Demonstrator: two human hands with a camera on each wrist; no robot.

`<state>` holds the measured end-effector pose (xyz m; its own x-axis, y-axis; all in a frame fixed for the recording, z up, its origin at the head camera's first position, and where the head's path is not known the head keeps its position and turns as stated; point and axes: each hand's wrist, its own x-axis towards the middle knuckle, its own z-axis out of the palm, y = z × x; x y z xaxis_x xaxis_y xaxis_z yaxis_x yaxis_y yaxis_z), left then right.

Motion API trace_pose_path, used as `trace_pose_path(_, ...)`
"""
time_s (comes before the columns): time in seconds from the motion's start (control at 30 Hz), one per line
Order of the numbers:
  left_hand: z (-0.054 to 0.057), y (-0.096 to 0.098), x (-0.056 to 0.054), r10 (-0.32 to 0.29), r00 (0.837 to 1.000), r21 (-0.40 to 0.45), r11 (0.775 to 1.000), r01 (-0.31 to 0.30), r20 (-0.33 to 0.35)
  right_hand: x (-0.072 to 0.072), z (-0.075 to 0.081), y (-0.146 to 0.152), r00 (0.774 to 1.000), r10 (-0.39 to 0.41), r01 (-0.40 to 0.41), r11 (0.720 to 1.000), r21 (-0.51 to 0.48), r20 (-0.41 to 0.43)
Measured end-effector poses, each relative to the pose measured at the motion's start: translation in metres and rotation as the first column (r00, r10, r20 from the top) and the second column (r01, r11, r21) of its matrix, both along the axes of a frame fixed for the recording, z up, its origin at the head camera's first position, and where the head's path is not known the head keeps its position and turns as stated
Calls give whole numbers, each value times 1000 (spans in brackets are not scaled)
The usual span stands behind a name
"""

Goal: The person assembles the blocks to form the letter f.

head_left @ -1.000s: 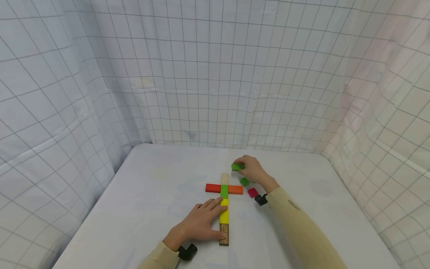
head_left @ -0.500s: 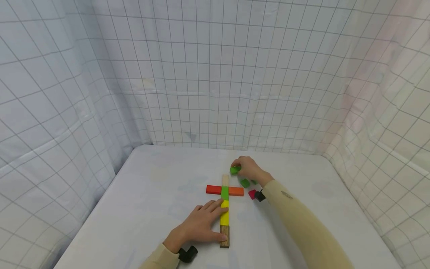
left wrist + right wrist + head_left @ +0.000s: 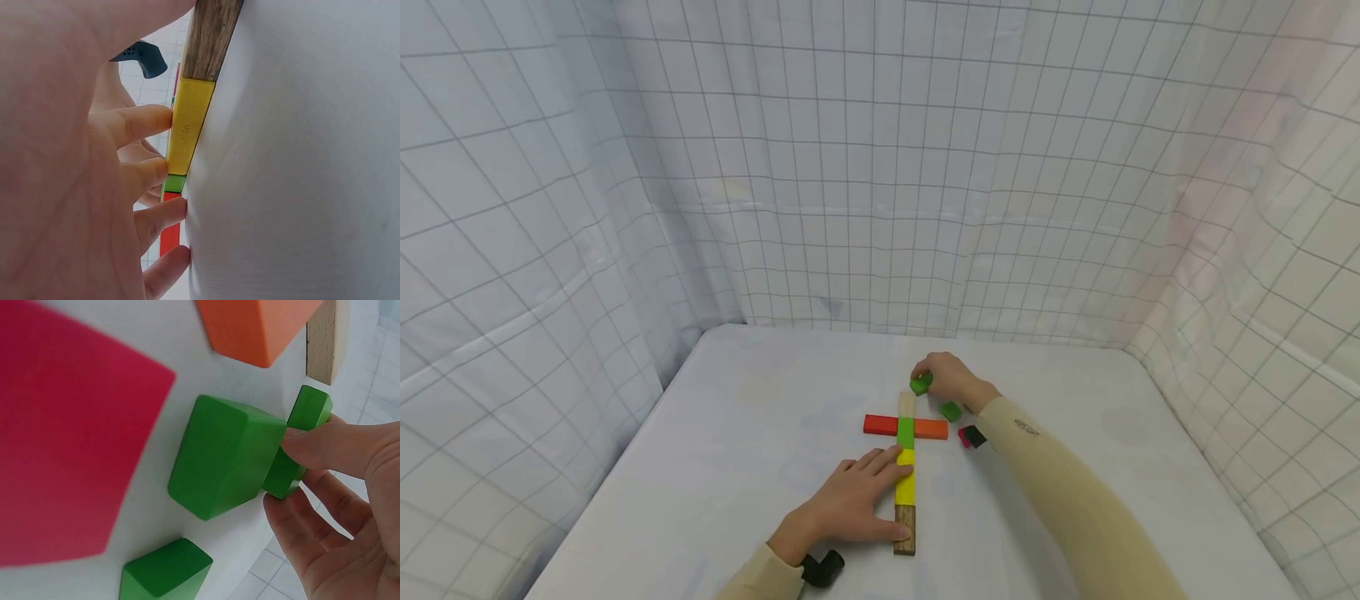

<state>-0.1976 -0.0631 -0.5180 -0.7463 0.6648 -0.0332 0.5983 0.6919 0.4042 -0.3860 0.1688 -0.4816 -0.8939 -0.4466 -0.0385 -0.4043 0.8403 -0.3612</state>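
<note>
My left hand [image 3: 853, 500] lies spread beside a row of blocks, its fingers touching the yellow block [image 3: 905, 493] and its thumb on the dark brown wooden block [image 3: 905, 545]. Beyond the yellow one come a green block [image 3: 906, 433] and a pale wooden block [image 3: 907, 404]. A red block [image 3: 880, 425] and an orange block [image 3: 931, 429] flank that green one, making a cross. With thumb and fingers my right hand [image 3: 951, 377] pinches another green block [image 3: 311, 406] near the pale block's far end, apart from it in the right wrist view.
Right of the cross lie a loose green block [image 3: 219, 456], a second green block [image 3: 165, 572] and a crimson block [image 3: 75, 437], the latter partly behind the black wrist device [image 3: 975, 437] in the head view. White gridded curtains [image 3: 880, 167] enclose the white table [image 3: 760, 417].
My right hand has moved slightly left and nearer with the green block, closer to the pale wooden block's end. The left hand has stayed in place on the row.
</note>
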Motion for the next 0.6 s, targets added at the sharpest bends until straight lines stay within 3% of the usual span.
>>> trace_pose_path(0.6,4,1,2,4,1000,-14,1000,-4,0,-2,-2,-3,1000,-3,4,999,-35,22)
